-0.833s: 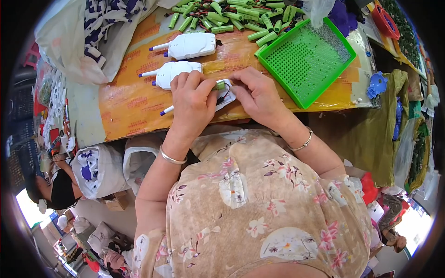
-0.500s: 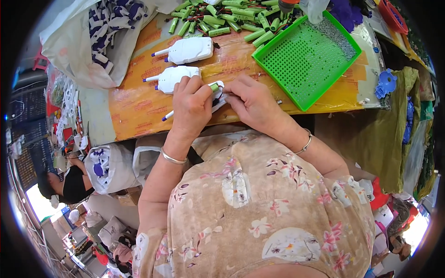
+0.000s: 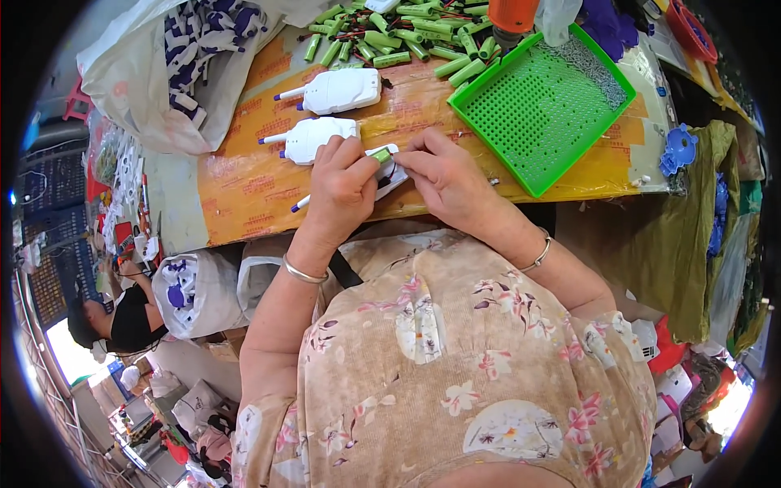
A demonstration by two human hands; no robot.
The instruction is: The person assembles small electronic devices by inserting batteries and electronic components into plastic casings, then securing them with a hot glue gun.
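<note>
At the near edge of the table, my left hand is closed around a white plastic casing with a blue-tipped, antenna-like stick. A green cylindrical battery shows at the casing's open end, between my hands. The fingers of my right hand are pinched together at that end; what lies between them is too small to make out. Beyond my left hand lie two more white casings, a nearer one and a farther one, each with blue-tipped sticks pointing left.
Green batteries with wires are heaped at the back. A green perforated tray with small metal pieces stands to the right, an orange power tool above its corner. A plastic bag of white-and-blue parts sits at left. A person is farther left.
My right fingers have shifted slightly at the casing's end, and the battery there shows more fully. The orange tool hangs lower in view. The whole scene has shifted a little with my head.
</note>
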